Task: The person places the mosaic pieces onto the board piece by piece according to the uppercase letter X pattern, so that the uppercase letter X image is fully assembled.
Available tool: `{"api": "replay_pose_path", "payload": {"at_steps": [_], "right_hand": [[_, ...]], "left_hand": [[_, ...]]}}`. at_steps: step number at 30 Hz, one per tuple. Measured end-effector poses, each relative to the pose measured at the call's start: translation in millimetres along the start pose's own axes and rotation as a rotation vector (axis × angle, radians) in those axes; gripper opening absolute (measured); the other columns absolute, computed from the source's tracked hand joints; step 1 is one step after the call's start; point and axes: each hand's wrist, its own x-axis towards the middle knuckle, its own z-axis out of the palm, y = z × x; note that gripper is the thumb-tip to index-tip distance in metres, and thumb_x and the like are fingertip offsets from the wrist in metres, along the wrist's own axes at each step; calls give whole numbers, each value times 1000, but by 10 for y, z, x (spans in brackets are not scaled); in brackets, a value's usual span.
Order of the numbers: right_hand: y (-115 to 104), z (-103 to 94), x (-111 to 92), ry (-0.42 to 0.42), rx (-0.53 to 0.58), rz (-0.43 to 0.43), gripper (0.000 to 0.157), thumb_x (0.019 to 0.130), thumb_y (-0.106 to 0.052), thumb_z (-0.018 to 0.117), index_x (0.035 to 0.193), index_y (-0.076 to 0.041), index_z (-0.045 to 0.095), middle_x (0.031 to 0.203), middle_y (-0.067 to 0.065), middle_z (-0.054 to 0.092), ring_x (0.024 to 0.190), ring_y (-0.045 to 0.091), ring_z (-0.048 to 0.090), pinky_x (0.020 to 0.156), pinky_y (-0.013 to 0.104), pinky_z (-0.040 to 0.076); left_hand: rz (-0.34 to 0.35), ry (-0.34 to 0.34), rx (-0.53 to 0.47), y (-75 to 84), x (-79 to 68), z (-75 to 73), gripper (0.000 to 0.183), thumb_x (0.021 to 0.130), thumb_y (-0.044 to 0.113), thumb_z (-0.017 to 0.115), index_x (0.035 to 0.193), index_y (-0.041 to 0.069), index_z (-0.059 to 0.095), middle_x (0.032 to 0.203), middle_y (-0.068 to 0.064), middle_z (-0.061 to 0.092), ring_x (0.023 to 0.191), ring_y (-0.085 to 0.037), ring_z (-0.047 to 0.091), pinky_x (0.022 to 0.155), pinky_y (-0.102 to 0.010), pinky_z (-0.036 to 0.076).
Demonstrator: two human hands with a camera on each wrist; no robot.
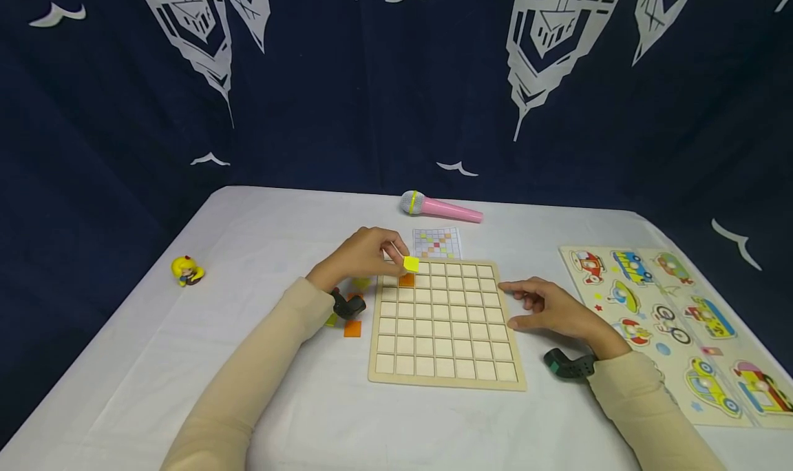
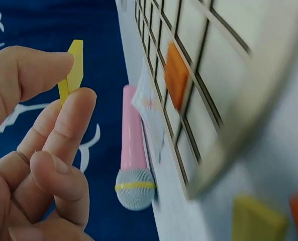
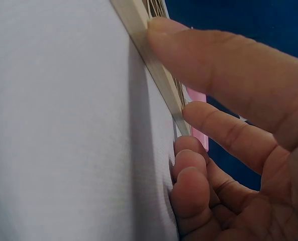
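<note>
Thumb and index finger of my left hand (image 1: 367,250) pinch a small yellow square tile (image 1: 411,264) above the far left part of a wooden grid board (image 1: 446,385). The left wrist view shows this yellow tile (image 2: 77,68) held on its edge, clear of the board. An orange tile (image 1: 407,280) lies at the grid's upper left, close below it. My right hand (image 1: 548,307) is at the board's right edge; in the right wrist view its thumb and index fingertip touch the rim (image 3: 161,83), the other fingers bent by the tablecloth.
Left of the board lie loose tiles, including an orange one (image 1: 352,329) and a yellow-green one (image 1: 361,284), partly hidden by the left wrist. Behind the board are a coloured grid card (image 1: 436,240) and a pink microphone (image 1: 449,210). A figurine (image 1: 187,271) stands left, a vehicle puzzle (image 1: 650,350) right.
</note>
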Motion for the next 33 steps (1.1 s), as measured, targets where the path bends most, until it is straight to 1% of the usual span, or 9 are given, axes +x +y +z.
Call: {"api": "replay_pose_path", "payload": {"at_steps": [6,14,18,20,23,25,27,30,33], "right_hand": [[2,-4,-4,-2,-6,19,66,88,-5,88,145,12,59,112,11,56,89,16,46,74,24,43],[3,-10,-4,-5,-3,18,67,88,-5,88,146,11,58,114,12,56,90,17,45,75,25,43],[-10,-9,-3,-6,3,19,66,88,-5,88,146,11,59,114,12,56,90,17,46,76,25,43],[-12,-8,-2,-7,4,20,66,88,-5,88,145,11,59,114,12,56,91,17,46,76,25,44],[-11,-9,-3,-7,-3,18,66,88,-5,88,145,12,59,114,12,56,90,17,46,75,25,44],[-13,-10,-2,-6,-9,19,66,88,-5,88,145,11,59,114,12,57,90,17,46,76,25,44],[-14,-10,-1,-6,-14,19,66,88,-6,88,145,11,59,114,12,57,90,17,46,76,25,44],[-16,-9,3,-7,-16,23,66,89,-6,88,145,11,59,114,12,57,90,17,46,76,25,44],[-9,-9,2,-6,-20,24,66,89,-6,88,145,11,59,113,12,56,90,17,46,76,25,43]], "left_hand": [[7,-30,7,117,105,122,27,86,18,86,111,11,78,92,6,79,77,-16,64,77,-30,50],[3,-72,19,189,228,296,27,88,19,86,113,12,78,94,7,78,81,-15,67,83,-31,51],[6,-81,18,230,271,371,30,88,21,87,115,11,78,97,5,79,91,-13,69,90,-32,52],[1,-84,6,255,286,406,31,89,22,87,116,11,78,97,5,79,91,-16,71,91,-34,53],[-8,-85,-10,288,303,461,31,89,24,87,116,11,78,96,5,79,101,-16,71,95,-34,53],[-13,-85,-29,308,312,497,31,90,24,86,117,11,77,96,5,79,103,-19,72,94,-34,53],[-17,-77,-41,322,325,534,32,90,25,86,117,11,77,96,4,78,107,-16,70,93,-32,53],[-43,-63,-70,350,352,585,34,89,26,86,117,11,77,97,4,77,97,-16,70,88,-30,54],[-77,-46,-90,383,386,630,35,88,27,87,117,12,78,97,4,77,92,-12,68,85,-27,52]]}}
